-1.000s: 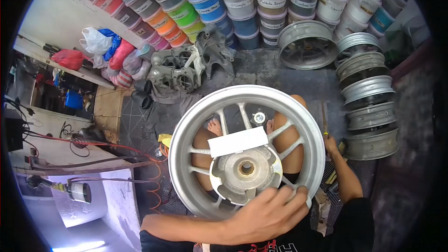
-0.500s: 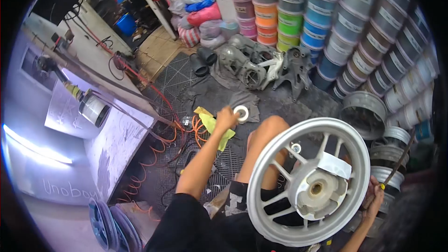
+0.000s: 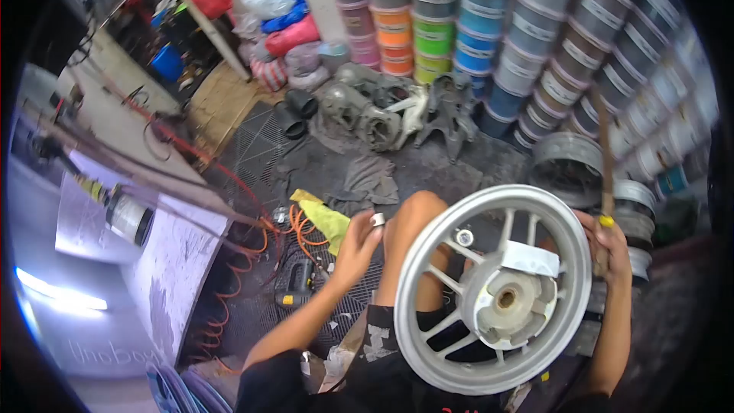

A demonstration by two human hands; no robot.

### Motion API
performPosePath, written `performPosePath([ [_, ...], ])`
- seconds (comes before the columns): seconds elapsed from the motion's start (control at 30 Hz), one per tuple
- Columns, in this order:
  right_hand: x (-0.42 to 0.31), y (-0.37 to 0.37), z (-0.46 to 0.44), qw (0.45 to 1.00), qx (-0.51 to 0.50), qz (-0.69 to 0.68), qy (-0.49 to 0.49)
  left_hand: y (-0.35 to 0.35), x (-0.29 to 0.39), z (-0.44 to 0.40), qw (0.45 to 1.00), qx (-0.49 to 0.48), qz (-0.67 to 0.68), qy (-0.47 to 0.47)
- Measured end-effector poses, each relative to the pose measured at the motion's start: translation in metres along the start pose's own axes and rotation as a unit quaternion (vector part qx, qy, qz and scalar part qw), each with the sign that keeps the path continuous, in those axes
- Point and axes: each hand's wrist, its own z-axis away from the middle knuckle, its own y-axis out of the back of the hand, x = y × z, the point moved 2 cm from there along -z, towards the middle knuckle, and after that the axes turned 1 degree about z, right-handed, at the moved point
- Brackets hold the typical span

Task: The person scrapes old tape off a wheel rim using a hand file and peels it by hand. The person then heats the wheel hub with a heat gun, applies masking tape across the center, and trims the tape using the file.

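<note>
A silver spoked wheel rim (image 3: 413,275) stands tilted over my lap, with white masking pieces (image 3: 530,260) around its hub (image 3: 505,300). My right hand (image 3: 609,245) is at the rim's right edge, its fingers closed around a long thin brown blade-like tool (image 3: 605,145) with a yellow part (image 3: 606,221). Whether that hand also grips the rim, I cannot tell. Left of the wheel, above my knee, my left hand (image 3: 359,243) pinches a white roll of tape (image 3: 378,219), mostly seen from its edge. A small whitish round item (image 3: 463,237) shows between the spokes.
A yellow cloth (image 3: 323,218), orange hose (image 3: 300,233) and black-and-yellow power tool (image 3: 294,283) lie left of my leg. Grey metal castings (image 3: 382,111) lie ahead. Stacked paint tubs (image 3: 478,27) line the wall; more rims (image 3: 569,164) stand at right.
My left hand has lifted the tape roll off the cloth on the floor and drawn it back toward me. My right hand has risen along the rim, swinging the brown tool more upright.
</note>
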Motion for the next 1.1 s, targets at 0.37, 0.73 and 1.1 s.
performPosePath([
  [0.37, 0.042, 0.037, -0.009, 0.995, -0.021, -0.099, 0.006, -0.068, 0.115, 0.121, 0.988, -0.026, 0.152, 0.016],
  [0.73, 0.082, -0.127, 0.166, 0.893, 0.342, -0.265, 0.124, -0.075, 0.217, -0.084, 0.920, -0.389, -0.021, -0.039],
  [1.1, 0.124, -0.135, 0.204, 0.926, 0.339, -0.141, 0.091, -0.139, 0.153, -0.132, 0.840, -0.541, 0.005, 0.044],
])
